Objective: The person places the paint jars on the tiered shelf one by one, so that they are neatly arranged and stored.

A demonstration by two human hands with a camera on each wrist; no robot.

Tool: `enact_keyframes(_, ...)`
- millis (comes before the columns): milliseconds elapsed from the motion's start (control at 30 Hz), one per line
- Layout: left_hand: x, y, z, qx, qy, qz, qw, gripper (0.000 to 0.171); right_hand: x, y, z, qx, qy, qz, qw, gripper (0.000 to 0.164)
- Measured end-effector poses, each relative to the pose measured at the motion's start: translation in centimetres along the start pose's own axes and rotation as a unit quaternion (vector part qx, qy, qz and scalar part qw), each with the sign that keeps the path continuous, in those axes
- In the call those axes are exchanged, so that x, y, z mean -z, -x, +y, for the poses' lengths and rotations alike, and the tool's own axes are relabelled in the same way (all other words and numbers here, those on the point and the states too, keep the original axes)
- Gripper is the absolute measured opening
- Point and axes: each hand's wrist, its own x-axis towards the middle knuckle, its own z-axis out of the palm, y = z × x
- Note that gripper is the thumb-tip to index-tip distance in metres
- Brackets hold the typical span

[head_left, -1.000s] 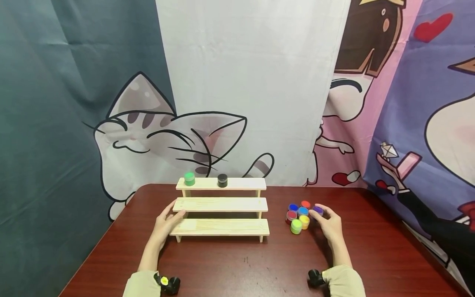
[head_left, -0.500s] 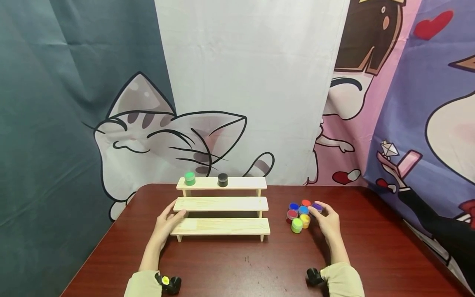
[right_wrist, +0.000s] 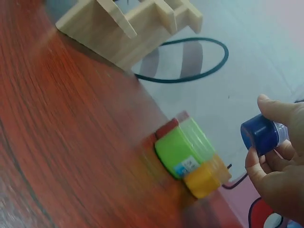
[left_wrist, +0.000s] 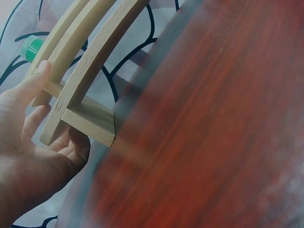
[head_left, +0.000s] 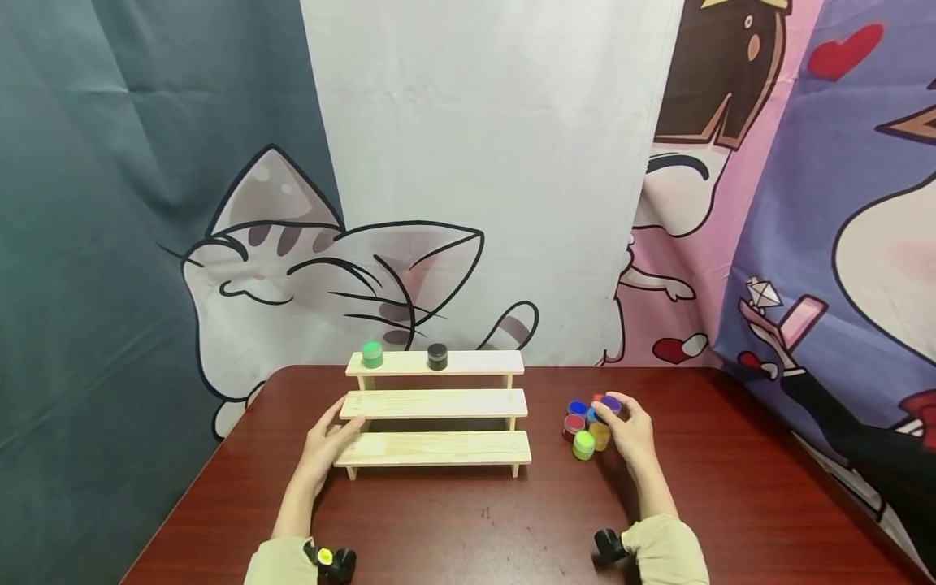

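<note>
A three-tier wooden display shelf [head_left: 439, 404] stands on the table. My left hand [head_left: 323, 448] grips its left end, thumb on the middle tier and fingers curled behind the end, as the left wrist view shows. A green paint jar [head_left: 372, 355] and a black paint jar [head_left: 437, 357] sit on the top tier. My right hand [head_left: 634, 439] pinches a purple-lidded paint jar [right_wrist: 260, 135] between thumb and fingers, raised over the other jars. Below it cluster a lime green jar [head_left: 583, 445], a yellow jar [head_left: 600, 436], a dark red jar [head_left: 574, 427] and several blue and red ones, partly hidden.
The dark red-brown wooden table [head_left: 468, 528] carries the shelf and the jar cluster to its right. A cartoon-printed cloth backdrop [head_left: 497, 162] hangs close behind the table's far edge.
My right hand has lifted the purple-lidded jar off the table and carried it left over the cluster, now covering part of the red and light blue jars. My left hand stays on the shelf.
</note>
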Motion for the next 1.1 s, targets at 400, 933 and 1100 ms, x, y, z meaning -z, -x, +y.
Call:
enact_keyframes(400,0.0,-0.1,0.1,-0.002,0.005,0.005,1.0,0.069,-1.3,0.5,-2.3,0.029,0.032,-0.064,0.997,0.043)
enact_keyframes(933,0.0,0.2,0.0,0.0,0.015,0.008,0.9998,0.069,-2.8,-0.1,-5.3,0.148,0.071,-0.086,0.983,0.041)
enact_keyframes(1100,-0.1,0.0,0.0,-0.002,0.018,0.004,0.9998,0.069,-2.9,-0.6,-6.6,0.115,0.09,-0.076,0.986,0.04)
